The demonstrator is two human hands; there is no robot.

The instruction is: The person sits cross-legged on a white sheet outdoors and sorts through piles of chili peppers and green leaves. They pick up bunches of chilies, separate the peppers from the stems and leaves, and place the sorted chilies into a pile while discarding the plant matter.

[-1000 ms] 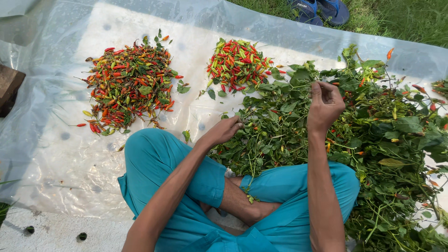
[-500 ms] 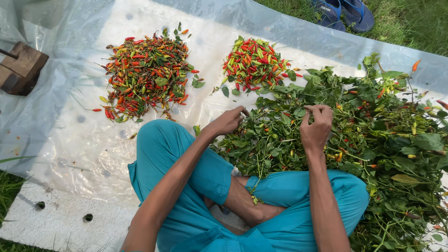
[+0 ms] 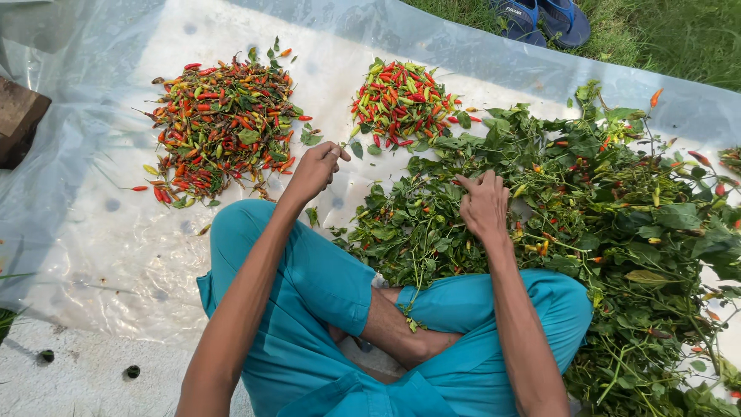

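Here, the left hand (image 3: 315, 168) is held loosely curled between two chilli piles (image 3: 220, 127) (contents unseen), while the right hand (image 3: 482, 205), fingers spread, is pressed into leafy chilli branches (image 3: 587, 201) on plastic sheeting (image 3: 116, 255).

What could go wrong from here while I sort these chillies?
The left hand hangs between two chilli piles that lie close together; a loose toss might land in the wrong one. The right hand presses into the leafy branches, where peppers hide and could be missed.
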